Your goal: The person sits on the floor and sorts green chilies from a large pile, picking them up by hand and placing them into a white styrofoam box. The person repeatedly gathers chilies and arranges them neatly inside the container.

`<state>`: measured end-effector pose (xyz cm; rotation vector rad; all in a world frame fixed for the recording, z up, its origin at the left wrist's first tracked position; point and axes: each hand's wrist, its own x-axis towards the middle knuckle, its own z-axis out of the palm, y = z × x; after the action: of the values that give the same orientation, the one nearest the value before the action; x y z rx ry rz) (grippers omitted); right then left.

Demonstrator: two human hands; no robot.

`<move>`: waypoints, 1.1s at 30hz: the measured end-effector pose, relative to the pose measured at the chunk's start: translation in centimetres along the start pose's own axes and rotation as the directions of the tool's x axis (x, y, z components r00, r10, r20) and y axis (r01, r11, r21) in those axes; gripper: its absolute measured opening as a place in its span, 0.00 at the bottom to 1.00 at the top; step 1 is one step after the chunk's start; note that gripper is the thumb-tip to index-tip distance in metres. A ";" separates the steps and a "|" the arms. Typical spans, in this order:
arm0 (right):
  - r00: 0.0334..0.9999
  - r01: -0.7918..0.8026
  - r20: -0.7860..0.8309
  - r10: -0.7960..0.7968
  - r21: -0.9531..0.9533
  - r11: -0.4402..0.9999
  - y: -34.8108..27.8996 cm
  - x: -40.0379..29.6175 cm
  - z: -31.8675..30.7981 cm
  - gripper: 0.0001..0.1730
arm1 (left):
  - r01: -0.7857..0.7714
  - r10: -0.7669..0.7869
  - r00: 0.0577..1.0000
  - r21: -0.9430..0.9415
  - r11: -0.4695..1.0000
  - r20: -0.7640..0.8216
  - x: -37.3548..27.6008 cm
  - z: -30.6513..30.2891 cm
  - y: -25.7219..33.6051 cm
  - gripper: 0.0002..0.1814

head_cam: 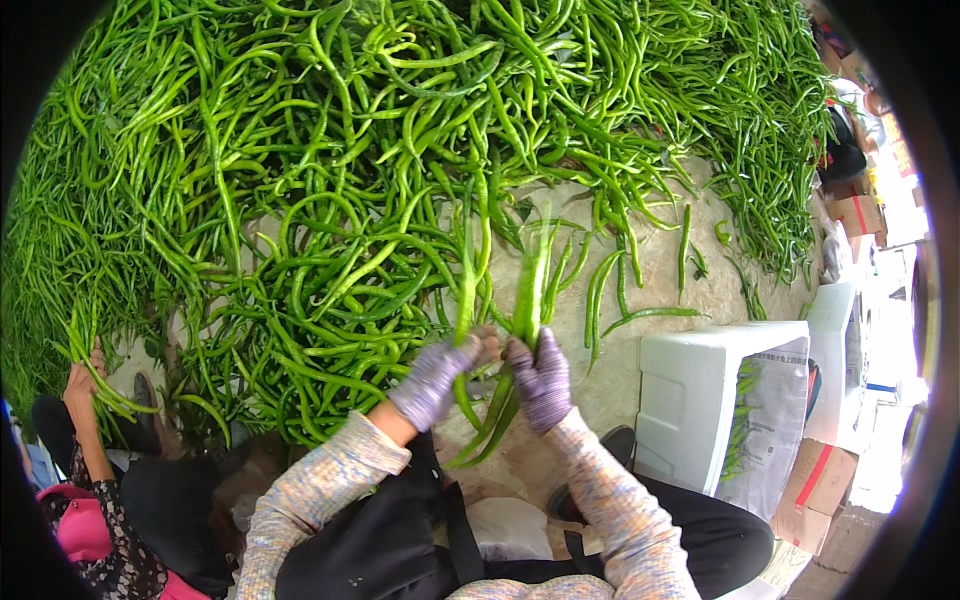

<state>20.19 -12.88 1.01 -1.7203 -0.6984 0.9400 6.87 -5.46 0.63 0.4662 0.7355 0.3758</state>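
Both of my hands wear purple striped gloves with bare fingertips, and they meet low in front of me. My left hand point(439, 379) grips a long green chili pepper point(466, 300), whose upper end is blurred. My right hand point(541, 381) is closed around a small bunch of long green chili peppers point(531, 296); their tips are blurred above the fist. Below and between the hands, more pepper ends point(491, 431) hang down. Just beyond them spreads a large heap of long green chili peppers point(330, 150), covering most of the floor point(675, 292).
To my right, a white foam box point(679, 405) lined with printed paper holds green peppers point(739, 420). Cardboard boxes point(814, 487) stand beside it. At left, a co-worker's hand point(81, 390) holds a bunch of peppers. Another person point(855, 120) sits at far right.
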 end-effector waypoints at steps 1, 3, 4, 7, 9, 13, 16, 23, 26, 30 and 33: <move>1.000 0.010 0.001 -0.010 0.018 1.000 -0.3 -0.7 1.4 0.13 | -0.030 0.029 1.000 0.145 0.989 0.008 0.1 0.3 -1.3 0.18; 0.990 0.065 -0.106 -0.097 -0.271 0.960 1.2 -1.0 2.9 0.14 | 0.003 -0.003 1.000 -0.059 0.998 0.001 0.0 1.2 -2.5 0.18; 0.984 0.080 -0.119 -0.133 -0.375 0.924 1.6 -1.4 3.3 0.16 | 0.051 -0.049 0.999 -0.147 0.988 0.023 -0.1 0.9 -2.6 0.18; 0.985 0.108 -0.019 -0.170 -0.702 0.704 1.5 -3.6 4.1 0.23 | 0.037 -0.042 0.999 -0.207 0.978 -0.020 -0.2 0.7 -3.7 0.18; 0.943 0.310 0.138 -0.302 -0.692 0.651 1.7 -4.7 4.0 0.26 | 0.104 -0.123 0.990 -0.240 0.965 -0.068 -0.2 -0.7 -4.1 0.18; 0.937 0.290 0.301 -0.177 -0.389 0.875 2.8 -1.8 0.6 0.15 | 0.261 -0.338 0.926 -0.366 0.893 -0.165 -1.3 -1.9 -2.5 0.17; 0.959 0.251 0.150 -0.240 -0.845 0.472 2.9 4.9 -2.7 0.06 | 0.210 -0.279 0.940 -0.312 0.927 -0.198 -1.4 -2.3 -2.1 0.14; 0.936 0.109 0.165 0.311 -0.976 0.188 11.7 17.1 -5.8 0.15 | 0.097 -0.122 0.984 -0.182 0.978 -0.130 -0.8 -3.8 -0.4 0.11; 0.955 0.083 0.123 0.271 -0.985 0.152 10.5 17.9 -5.7 0.15 | 0.078 -0.096 0.991 -0.189 0.979 -0.092 -0.8 -4.5 -0.2 0.12; 0.920 0.390 0.362 0.151 -0.887 -0.250 3.7 14.5 -8.8 0.15 | 0.041 -0.069 0.987 -0.196 0.980 -0.142 -0.9 -3.7 0.3 0.12; 0.917 0.337 0.383 -0.111 -0.893 -0.298 -0.6 12.1 -11.7 0.11 | -0.012 -0.026 0.989 -0.264 0.964 -0.143 -1.2 -3.9 0.7 0.11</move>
<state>36.52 -8.67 0.56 -2.6637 -2.3569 -0.1540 3.14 -4.39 -0.84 0.1847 0.8145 0.4979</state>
